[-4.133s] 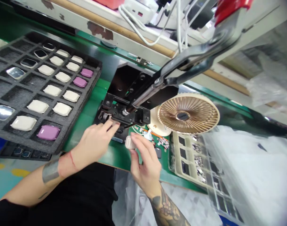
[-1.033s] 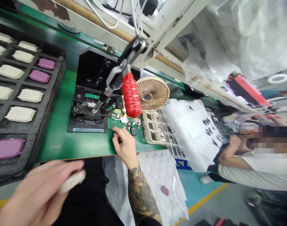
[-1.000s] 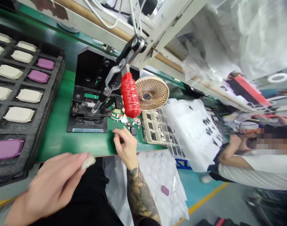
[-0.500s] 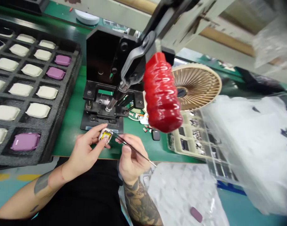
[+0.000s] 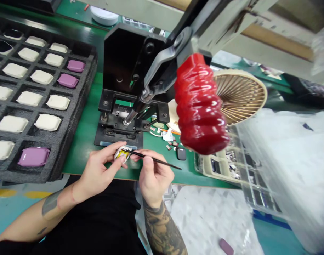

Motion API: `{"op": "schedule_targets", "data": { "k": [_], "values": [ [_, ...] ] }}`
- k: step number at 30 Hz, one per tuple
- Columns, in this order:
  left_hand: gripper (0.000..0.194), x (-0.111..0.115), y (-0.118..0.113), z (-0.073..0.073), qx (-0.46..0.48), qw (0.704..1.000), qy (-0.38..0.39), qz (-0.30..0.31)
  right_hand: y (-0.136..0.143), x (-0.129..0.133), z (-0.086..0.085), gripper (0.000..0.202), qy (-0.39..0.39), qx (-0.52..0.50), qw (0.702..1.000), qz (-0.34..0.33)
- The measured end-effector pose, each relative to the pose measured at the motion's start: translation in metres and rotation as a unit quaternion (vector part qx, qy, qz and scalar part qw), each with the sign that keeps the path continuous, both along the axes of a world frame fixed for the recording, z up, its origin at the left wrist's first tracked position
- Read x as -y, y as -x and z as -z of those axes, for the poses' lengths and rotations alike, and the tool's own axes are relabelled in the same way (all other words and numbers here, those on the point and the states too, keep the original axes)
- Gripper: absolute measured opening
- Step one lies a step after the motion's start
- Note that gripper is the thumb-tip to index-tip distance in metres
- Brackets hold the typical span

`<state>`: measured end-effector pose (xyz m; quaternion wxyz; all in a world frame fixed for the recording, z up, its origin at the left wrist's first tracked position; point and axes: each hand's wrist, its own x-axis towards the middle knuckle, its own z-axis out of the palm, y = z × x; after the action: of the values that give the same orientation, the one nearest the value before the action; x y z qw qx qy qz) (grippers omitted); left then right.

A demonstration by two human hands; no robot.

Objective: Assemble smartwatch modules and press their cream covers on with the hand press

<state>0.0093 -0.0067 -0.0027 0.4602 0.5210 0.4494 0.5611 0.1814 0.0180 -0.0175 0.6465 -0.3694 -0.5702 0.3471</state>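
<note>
My left hand [image 5: 102, 170] is closed around a small white watch case [image 5: 123, 153] with a yellow part inside, the thumb lying over its near edge. Black tweezers [image 5: 159, 161] are pinched in my right hand [image 5: 155, 175], and their tips reach into the case. Both hands are at the front edge of the green table, just before the base of a black press [image 5: 119, 138]. The press's red ribbed handle [image 5: 200, 106] hangs above and to the right of my right hand.
At the left a black foam tray [image 5: 79, 102] holds several white and purple cases. Right of the press lie small loose parts, a black square piece [image 5: 181, 153], a round fan [image 5: 240, 95] and a divided parts box [image 5: 217, 170]. Plastic bags [image 5: 291, 156] cover the far right.
The whole view has shifted, so most things appear farther right. The tweezers in my right hand now lie at a flatter angle, with their tips still at the case.
</note>
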Motion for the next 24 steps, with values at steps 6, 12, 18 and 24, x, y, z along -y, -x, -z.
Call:
{"op": "schedule_targets", "data": {
  "k": [6, 12, 18, 24],
  "values": [
    [0.025, -0.002, -0.003, -0.004, 0.067, 0.997, 0.007, -0.027, 0.002, -0.002, -0.004, 0.013, -0.044, -0.087, 0.994, -0.049],
    [0.023, -0.003, -0.002, -0.011, 0.125, 0.992, 0.011, -0.026, 0.006, -0.005, -0.001, 0.014, -0.010, -0.100, 0.994, 0.031],
    [0.049, -0.006, 0.006, -0.013, 0.174, 0.982, 0.070, -0.029, 0.000, 0.007, -0.007, 0.018, 0.034, -0.143, 0.988, -0.053],
    [0.050, -0.007, 0.011, -0.014, 0.073, 0.993, 0.096, -0.007, -0.112, 0.013, -0.066, 0.037, -0.055, -0.109, 0.992, -0.044]
  ]
}}
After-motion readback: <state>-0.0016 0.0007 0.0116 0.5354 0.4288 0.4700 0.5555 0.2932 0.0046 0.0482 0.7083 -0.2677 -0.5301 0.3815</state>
